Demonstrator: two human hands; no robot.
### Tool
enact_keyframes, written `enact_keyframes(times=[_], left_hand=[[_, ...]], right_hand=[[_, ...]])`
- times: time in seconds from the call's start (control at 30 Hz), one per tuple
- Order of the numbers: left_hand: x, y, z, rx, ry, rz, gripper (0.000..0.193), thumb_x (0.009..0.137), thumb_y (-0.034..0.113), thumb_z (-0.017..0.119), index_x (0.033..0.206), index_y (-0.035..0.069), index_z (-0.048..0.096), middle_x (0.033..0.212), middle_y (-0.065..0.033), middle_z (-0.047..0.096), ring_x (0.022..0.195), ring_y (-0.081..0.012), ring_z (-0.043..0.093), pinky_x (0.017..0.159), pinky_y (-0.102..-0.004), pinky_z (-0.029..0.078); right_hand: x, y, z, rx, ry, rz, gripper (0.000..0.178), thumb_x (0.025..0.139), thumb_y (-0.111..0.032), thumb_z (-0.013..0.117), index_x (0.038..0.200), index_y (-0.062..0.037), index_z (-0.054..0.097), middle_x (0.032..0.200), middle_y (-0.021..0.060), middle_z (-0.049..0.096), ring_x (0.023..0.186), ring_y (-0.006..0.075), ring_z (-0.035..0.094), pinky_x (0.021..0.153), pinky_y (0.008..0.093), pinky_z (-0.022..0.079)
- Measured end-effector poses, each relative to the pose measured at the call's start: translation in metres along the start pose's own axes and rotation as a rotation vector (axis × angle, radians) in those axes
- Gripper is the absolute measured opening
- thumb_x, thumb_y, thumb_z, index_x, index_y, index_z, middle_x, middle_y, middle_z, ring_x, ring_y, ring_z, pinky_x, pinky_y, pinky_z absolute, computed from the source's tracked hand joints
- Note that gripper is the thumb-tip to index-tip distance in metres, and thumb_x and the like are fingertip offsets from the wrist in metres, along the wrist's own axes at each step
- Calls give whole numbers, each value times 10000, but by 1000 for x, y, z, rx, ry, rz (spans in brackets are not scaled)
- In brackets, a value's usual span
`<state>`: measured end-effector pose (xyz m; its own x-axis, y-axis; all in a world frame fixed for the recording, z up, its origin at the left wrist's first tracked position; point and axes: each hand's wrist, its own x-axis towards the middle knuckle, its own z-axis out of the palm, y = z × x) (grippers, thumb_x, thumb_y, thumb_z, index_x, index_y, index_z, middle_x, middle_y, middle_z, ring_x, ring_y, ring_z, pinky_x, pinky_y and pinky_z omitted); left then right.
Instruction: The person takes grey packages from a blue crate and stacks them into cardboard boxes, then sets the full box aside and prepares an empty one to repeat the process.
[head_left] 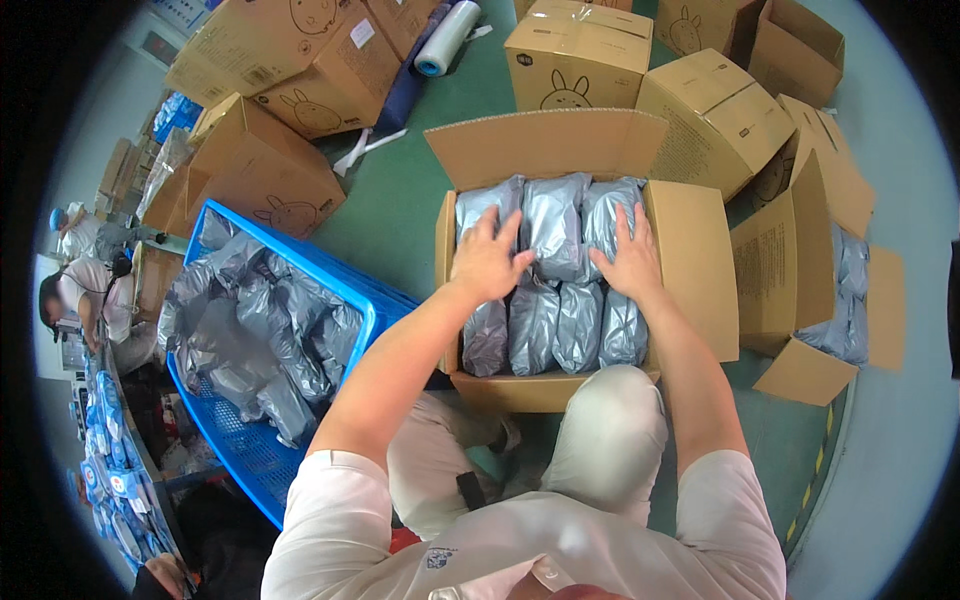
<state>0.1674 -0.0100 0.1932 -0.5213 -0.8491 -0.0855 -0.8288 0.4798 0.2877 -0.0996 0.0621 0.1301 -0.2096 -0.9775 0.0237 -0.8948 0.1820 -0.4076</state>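
An open cardboard box stands in front of my knees, its flaps folded outward. Silver-grey plastic parcels fill it in two rows. My left hand lies with spread fingers on the parcels at the box's left side. On the right, my right hand rests with fingers apart over the upper right parcel. Neither hand grips anything. To my left, a blue plastic basket holds a heap of similar grey parcels.
Closed cartons with rabbit drawings stand behind the box and at the far left. Another open carton with grey parcels is on the right. A plastic film roll lies at the back. Two people are at the far left.
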Motion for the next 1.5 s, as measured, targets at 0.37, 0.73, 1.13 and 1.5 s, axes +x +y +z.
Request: enact_keyframes(times=[0.37, 0.73, 1.13, 1.5], left_hand=[[-18, -34, -41, -184, -153, 160, 727, 951, 481, 588, 1531, 107, 356, 1449, -280, 478, 1324, -438, 478, 1102, -470, 396], [-406, -391, -37, 99, -47, -1217, 708, 861, 525, 693, 1342, 24, 556, 1359, -259, 562, 1244, -381, 563, 999, -459, 476], [-344, -302, 54, -133, -559, -1205, 1052, 774, 656, 730, 1456, -55, 361, 1435, -248, 505, 1311, -378, 530, 1071, -442, 454], [-377, -271, -153, -694, 135, -905, 525, 848, 386, 750, 1176, -14, 659, 1036, -124, 719, 936, -201, 690, 836, -341, 535]], right_hand=[[0, -36, -27, -407, -40, -122, 810, 887, -467, 649, 1507, -27, 370, 1579, 280, 266, 1486, 424, 204, 1218, 517, 163], [-118, 10, -41, 44, 47, -150, 330, 966, -195, 624, 1208, 29, 625, 1310, 218, 606, 1211, 384, 575, 1035, 428, 457], [-109, -33, -60, -95, 12, -247, 259, 972, -164, 613, 1138, 32, 643, 1173, 206, 661, 1081, 372, 637, 922, 412, 519], [-114, -136, -115, 244, 29, -178, 230, 930, -138, 654, 1127, -25, 691, 1109, 142, 706, 1026, 272, 673, 913, 351, 520]])
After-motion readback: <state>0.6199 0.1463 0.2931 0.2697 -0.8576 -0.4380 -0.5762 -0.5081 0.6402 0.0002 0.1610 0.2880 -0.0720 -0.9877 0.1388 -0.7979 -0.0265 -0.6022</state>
